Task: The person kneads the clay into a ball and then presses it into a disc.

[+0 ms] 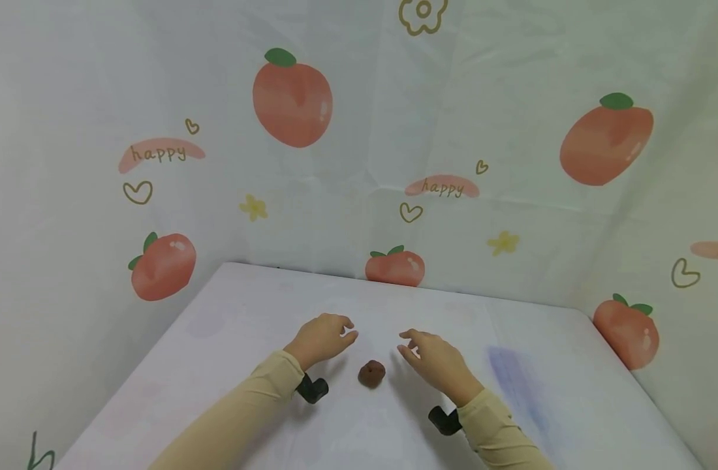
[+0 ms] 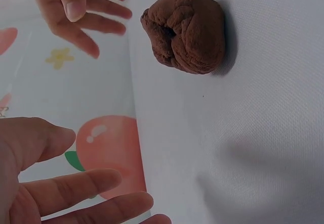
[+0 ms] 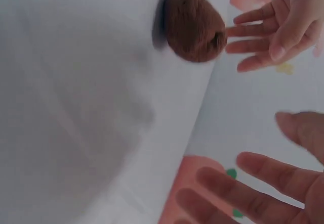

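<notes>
A brown, wrinkled lump that looks like clay or dough lies on the white tabletop between the two hands. Its creased surface and a small dark hollow show closely in the left wrist view; the right wrist view has its smoother side. My left hand hovers to the left of the lump and beyond it, fingers loosely extended, holding nothing. On the other side my right hand hovers likewise, its fingers relaxed and apart from the lump. Neither hand touches it.
A white-covered table carries a blurred blue-purple streak at the right. Behind it hangs a white curtain printed with fruit, hearts and lettering. Dark wrist devices sit below both hands.
</notes>
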A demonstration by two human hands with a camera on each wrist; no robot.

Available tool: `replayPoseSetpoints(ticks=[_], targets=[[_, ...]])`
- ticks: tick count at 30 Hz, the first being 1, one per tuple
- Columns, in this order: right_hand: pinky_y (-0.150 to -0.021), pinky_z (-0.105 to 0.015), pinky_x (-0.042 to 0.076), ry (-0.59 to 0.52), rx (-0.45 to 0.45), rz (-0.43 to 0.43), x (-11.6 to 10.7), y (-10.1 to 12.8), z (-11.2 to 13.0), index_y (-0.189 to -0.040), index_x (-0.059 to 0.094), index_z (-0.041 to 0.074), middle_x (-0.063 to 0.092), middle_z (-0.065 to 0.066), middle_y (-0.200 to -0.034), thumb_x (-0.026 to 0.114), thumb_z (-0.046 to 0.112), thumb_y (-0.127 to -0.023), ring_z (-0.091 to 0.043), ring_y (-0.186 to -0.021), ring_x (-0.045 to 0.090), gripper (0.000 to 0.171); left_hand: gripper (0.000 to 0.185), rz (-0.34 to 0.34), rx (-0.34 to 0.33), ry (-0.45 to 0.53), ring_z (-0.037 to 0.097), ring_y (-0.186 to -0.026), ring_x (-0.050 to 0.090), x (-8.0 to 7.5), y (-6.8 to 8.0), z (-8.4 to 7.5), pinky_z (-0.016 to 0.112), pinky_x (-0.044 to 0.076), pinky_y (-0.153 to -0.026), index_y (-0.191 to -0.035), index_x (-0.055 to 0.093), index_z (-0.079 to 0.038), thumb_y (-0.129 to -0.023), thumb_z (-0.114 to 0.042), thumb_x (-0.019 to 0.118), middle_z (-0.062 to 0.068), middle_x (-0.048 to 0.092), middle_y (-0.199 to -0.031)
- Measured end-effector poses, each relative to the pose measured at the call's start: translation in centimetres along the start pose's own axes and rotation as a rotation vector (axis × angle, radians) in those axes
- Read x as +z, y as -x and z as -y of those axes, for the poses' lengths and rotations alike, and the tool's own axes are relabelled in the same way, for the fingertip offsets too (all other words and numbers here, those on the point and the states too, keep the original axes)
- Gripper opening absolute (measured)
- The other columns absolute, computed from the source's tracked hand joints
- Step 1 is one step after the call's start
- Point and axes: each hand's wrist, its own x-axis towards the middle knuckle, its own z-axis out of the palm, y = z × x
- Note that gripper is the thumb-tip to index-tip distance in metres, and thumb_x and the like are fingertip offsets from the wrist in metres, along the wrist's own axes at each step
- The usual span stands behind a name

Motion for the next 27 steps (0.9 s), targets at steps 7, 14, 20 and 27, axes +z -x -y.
replayPoseSetpoints(ticks=[7,14,20,27], targets=[[-0.084,-0.044,0.055,-0.465,-0.006,0.137,1.9,-0.3,0.4,-0.134,0.055,0.007,0.061,-0.019,-0.124,0.077,0.032,-0.082,-0.033,-0.107,0.064,0.061,0.033,0.001,-0.003,-0.017,0.022,-0.093,0.069,-0.2,0.0,-0.2,0.041,0.055,-0.078,-0.115,0.069,-0.012,-0.094,-0.035,0.058,0.008,0.072,-0.105],[-0.085,-0.043,0.055,-0.585,0.035,0.193,3.8,-0.2,0.8,-0.13,0.056,0.002,0.063,-0.017,-0.117,0.087,0.021,-0.071,-0.032,-0.104,0.066,0.069,0.033,0.004,-0.006,-0.01,0.022,-0.093,0.069,-0.2,0.0,-0.1,0.041,0.055,-0.078,-0.115,0.069,-0.012,-0.095,-0.036,0.058,0.008,0.072,-0.105],[-0.079,-0.034,0.056,-0.565,0.004,0.195,4.7,-0.5,0.6,-0.117,0.065,0.003,0.068,-0.01,-0.106,0.086,0.016,-0.071,-0.024,-0.094,0.069,0.052,0.033,-0.002,-0.005,-0.003,0.021,-0.092,0.069,-0.3,0.0,-0.1,0.04,0.055,-0.078,-0.114,0.069,-0.012,-0.095,-0.035,0.057,0.007,0.072,-0.105],[-0.076,-0.031,0.055,-0.562,0.009,0.197,4.7,-0.3,0.7,-0.109,0.068,0.006,0.07,-0.006,-0.104,0.084,0.016,-0.074,-0.018,-0.087,0.068,0.04,0.034,0.006,0.002,0.061,0.021,-0.096,0.068,-0.4,0.0,-0.2,0.04,0.054,-0.081,-0.115,0.069,-0.013,-0.096,-0.037,0.054,0.006,0.072,-0.106]])
